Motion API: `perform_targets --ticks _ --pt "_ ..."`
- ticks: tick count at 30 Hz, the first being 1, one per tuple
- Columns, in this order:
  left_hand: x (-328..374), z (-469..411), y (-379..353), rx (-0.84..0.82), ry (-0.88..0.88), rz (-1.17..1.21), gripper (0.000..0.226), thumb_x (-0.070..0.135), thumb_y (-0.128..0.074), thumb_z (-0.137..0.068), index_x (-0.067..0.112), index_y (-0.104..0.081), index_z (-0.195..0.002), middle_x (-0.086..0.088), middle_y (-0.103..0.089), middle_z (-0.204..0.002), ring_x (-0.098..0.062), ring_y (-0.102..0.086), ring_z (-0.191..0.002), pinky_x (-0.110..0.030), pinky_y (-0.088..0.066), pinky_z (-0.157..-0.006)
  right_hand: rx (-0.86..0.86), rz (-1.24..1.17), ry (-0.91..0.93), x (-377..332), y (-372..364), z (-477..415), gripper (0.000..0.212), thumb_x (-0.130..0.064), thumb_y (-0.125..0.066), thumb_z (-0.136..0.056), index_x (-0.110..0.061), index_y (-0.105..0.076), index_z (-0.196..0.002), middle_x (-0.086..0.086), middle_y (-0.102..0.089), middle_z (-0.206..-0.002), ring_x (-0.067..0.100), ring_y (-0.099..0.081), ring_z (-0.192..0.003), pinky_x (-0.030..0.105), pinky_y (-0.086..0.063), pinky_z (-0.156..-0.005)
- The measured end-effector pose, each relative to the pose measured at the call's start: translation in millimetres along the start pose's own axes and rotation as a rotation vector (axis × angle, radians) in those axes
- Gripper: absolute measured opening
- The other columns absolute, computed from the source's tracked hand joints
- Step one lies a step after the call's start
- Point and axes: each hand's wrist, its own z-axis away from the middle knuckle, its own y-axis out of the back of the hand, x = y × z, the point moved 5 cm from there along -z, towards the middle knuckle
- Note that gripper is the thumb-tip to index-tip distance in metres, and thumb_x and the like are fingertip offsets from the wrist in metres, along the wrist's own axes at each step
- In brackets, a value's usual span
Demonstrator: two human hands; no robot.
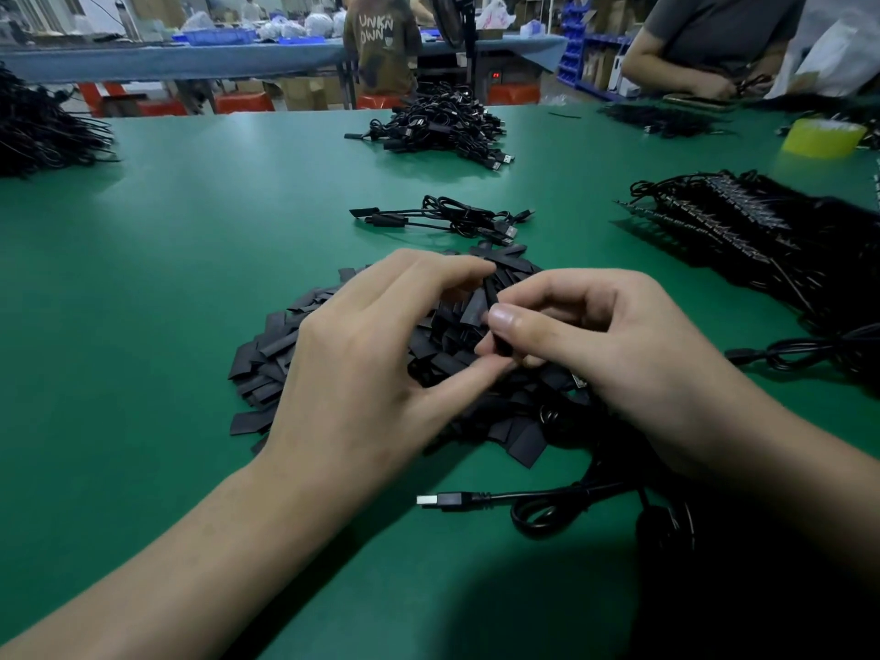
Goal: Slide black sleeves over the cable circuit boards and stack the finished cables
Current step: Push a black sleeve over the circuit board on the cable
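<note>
Grip: L hand (362,345), R hand (614,345) pinch sleeve (477,304) over pile (266,354); cables (447,221) beyond.

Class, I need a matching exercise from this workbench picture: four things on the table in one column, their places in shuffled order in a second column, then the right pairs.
Things
1. sleeve pile
2. yellow tape roll
3. silver USB plug
4. small cable bundle

Places
A. far right part of the green table
B. nearer the person than both hands
C. mid-table, just beyond the hands
D. under the left hand and right hand

Pairs: 1-D, 2-A, 3-B, 4-C
</note>
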Motion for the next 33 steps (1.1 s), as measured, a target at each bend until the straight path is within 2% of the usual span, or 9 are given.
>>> perform_targets --ticks 3,5,9,14,24,27,29,33 --pt "-0.4 0.6 -2.5 -0.019 -0.016 -0.023 0.041 0.032 -0.082 -0.086 0.012 -0.071 -0.119 0.002 -0.07 -0.114 -0.016 -0.067 -0.107 -0.035 -0.053 -0.091 0.061 -0.028 -0.019 2.7 2.0 -0.6 0.026 -0.037 -0.077 -0.076 -0.014 -0.077 -0.088 0.007 -0.078 -0.083 0.008 -0.068 -0.072 0.018 -0.054 -0.068" --pt "-0.4 1.2 -4.3 -0.031 -0.017 -0.027 0.041 0.034 -0.081 -0.085 0.012 -0.071 -0.119 0.001 -0.07 -0.114 -0.017 -0.067 -0.108 -0.038 -0.053 -0.091 0.077 -0.048 -0.036 5.2 2.6 -0.2 0.021 -0.031 -0.079 -0.078 -0.012 -0.078 -0.087 0.008 -0.078 -0.083 0.01 -0.07 -0.073 0.021 -0.056 -0.071" --pt "-0.9 1.7 -5.1 -0.039 -0.009 -0.037 0.043 0.036 -0.081 -0.084 0.013 -0.071 -0.118 0.002 -0.071 -0.113 -0.017 -0.067 -0.107 -0.039 -0.054 -0.089 0.065 -0.107 -0.064 6.5 1.5 0.2 0.006 -0.016 -0.077 -0.085 -0.01 -0.078 -0.087 0.007 -0.079 -0.082 0.008 -0.072 -0.072 0.015 -0.054 -0.067" --pt "-0.9 2.1 -6.1 -0.05 -0.007 -0.049 0.044 0.036 -0.082 -0.083 0.014 -0.071 -0.119 0.003 -0.071 -0.113 -0.017 -0.068 -0.106 -0.04 -0.055 -0.088 0.097 -0.156 -0.102 8.6 1.7 -0.8 0.013 -0.012 -0.077 -0.084 -0.003 -0.076 -0.093 0.009 -0.079 -0.082 0.008 -0.074 -0.073 0.015 -0.054 -0.067" --pt "-1.5 0.8 -7.2 -0.103 -0.05 -0.065 0.041 0.037 -0.079 -0.085 0.016 -0.07 -0.119 0.004 -0.07 -0.115 -0.019 -0.067 -0.107 -0.043 -0.054 -0.087 0.048 -0.064 -0.087 8.0 3.2 -1.5 0.007 -0.018 -0.077 -0.086 -0.01 -0.078 -0.086 0.007 -0.079 -0.086 0.011 -0.072 -0.078 0.026 -0.058 -0.08" --pt "-3.5 0.8 -7.7 -0.096 -0.042 -0.03 0.043 0.037 -0.081 -0.084 0.015 -0.07 -0.12 0.004 -0.069 -0.116 -0.018 -0.066 -0.11 -0.042 -0.053 -0.09 0.032 -0.09 -0.092 7.5 3.1 -1.8 0.012 -0.022 -0.077 -0.084 -0.01 -0.078 -0.086 0.007 -0.079 -0.085 0.01 -0.072 -0.077 0.021 -0.059 -0.077" --pt "-6.2 0.4 -6.7 -0.075 0.014 0.061 0.047 0.035 -0.085 -0.082 0.017 -0.07 -0.123 0.005 -0.068 -0.117 -0.013 -0.065 -0.112 -0.036 -0.052 -0.095 0.021 -0.137 -0.099 6.1 2.8 -1.9 0.02 -0.029 -0.075 -0.08 -0.011 -0.079 -0.087 0.009 -0.079 -0.086 0.012 -0.073 -0.078 0.02 -0.059 -0.075" --pt "-8.0 -0.3 -6.8 -0.056 0.09 0.191 0.049 0.036 -0.085 -0.079 0.019 -0.071 -0.122 0.006 -0.068 -0.115 -0.011 -0.064 -0.111 -0.029 -0.051 -0.096 -0.018 -0.198 -0.118 4.5 1.4 -2.5 0.018 -0.034 -0.073 -0.077 -0.019 -0.081 -0.085 0.006 -0.079 -0.085 0.008 -0.072 -0.076 0.013 -0.053 -0.067"
